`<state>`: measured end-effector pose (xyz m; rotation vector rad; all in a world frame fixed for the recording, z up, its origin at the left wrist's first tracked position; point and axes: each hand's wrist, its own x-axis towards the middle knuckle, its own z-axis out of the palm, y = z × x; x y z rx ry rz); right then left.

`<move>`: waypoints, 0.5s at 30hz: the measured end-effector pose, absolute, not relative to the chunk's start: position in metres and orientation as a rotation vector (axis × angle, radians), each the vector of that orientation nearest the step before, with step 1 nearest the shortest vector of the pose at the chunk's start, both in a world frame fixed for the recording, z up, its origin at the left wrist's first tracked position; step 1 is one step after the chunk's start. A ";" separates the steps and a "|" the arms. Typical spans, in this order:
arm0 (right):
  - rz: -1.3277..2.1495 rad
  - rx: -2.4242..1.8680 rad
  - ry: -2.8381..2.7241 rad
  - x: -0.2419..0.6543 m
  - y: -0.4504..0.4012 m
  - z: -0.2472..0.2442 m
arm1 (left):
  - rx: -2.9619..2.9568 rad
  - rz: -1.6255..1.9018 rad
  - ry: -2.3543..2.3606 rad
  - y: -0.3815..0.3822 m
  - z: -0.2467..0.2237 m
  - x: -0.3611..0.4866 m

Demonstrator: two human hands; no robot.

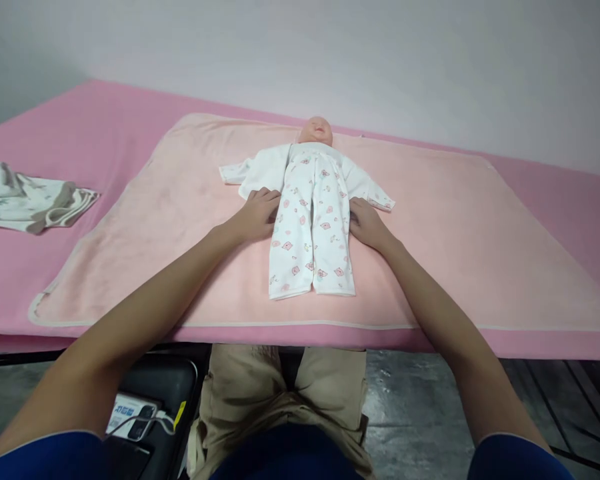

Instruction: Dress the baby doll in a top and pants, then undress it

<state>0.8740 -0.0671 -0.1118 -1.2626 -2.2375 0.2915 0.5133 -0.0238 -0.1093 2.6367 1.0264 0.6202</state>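
A baby doll [317, 131] lies face up in a white top [269, 168] whose sleeves spread to both sides. White patterned trousers [325, 230] cover its front, legs pointing toward me. My left hand [261, 212] is at the left edge of the trousers, fingers bent against the cloth near the top's hem. On the opposite edge, my right hand [367, 222] has its fingertips partly under or behind the fabric. What either hand grips, if anything, is hidden by the cloth and the fingers.
The doll rests on a pale pink blanket [445, 267] over a darker pink sheet [115, 127]. Folded patterned cloth [30, 200] lies at the far left. Below the table edge are a black chair [167, 380] and a white box [130, 415] with a cable.
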 end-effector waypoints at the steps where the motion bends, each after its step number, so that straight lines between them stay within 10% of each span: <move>1: 0.296 -1.251 -2.272 0.878 -0.071 -0.108 | 2.644 0.614 1.019 -0.026 -0.107 0.511; 15: -0.080 -1.271 -2.326 0.889 -0.088 -0.094 | 2.695 0.713 1.027 -0.041 -0.098 0.513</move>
